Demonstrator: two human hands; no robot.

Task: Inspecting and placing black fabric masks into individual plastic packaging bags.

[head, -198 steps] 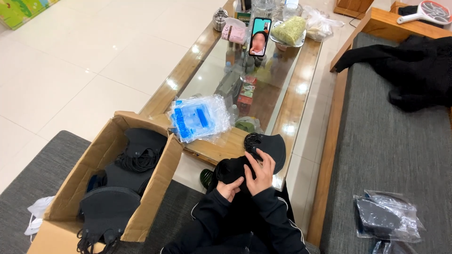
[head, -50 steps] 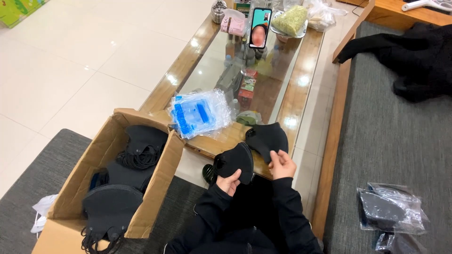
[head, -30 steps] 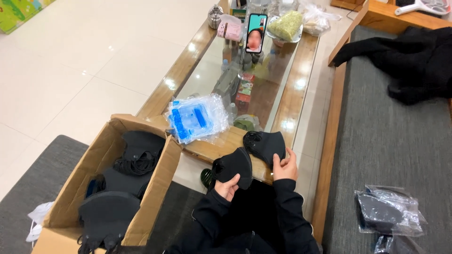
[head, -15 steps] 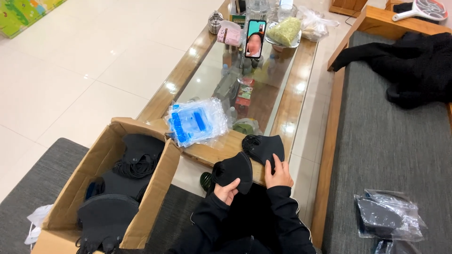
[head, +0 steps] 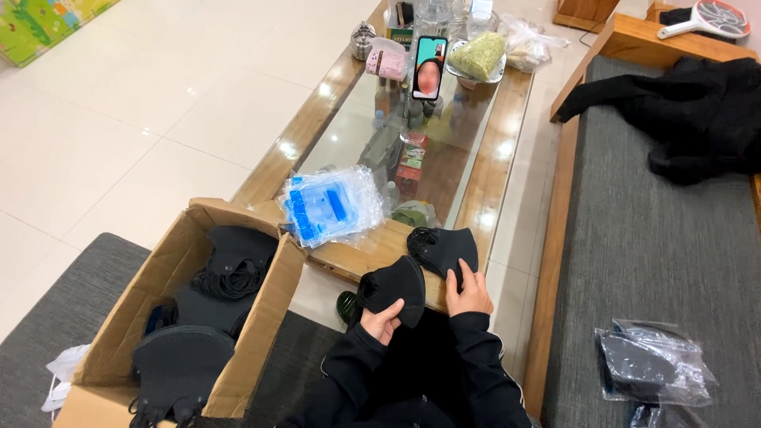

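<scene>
Glass-topped wooden coffee table point(head: 491, 190) ahead of the hands, grey sofa point(head: 658, 261) off to their right. Left hand point(head: 383, 322) closed on a black mask point(head: 394, 288), gripping its lower edge. Right hand point(head: 468, 292) lies flat, fingers spread, on a second black mask point(head: 444, 247) at the table edge. Cardboard box point(head: 261, 317) of black masks left of left hand; blue-printed plastic bags point(head: 329, 206) just beyond.

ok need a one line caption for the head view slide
Left hand holds a black face mask while the right hand rests on another mask at the glass-topped table edge, beside an open cardboard box.
</scene>
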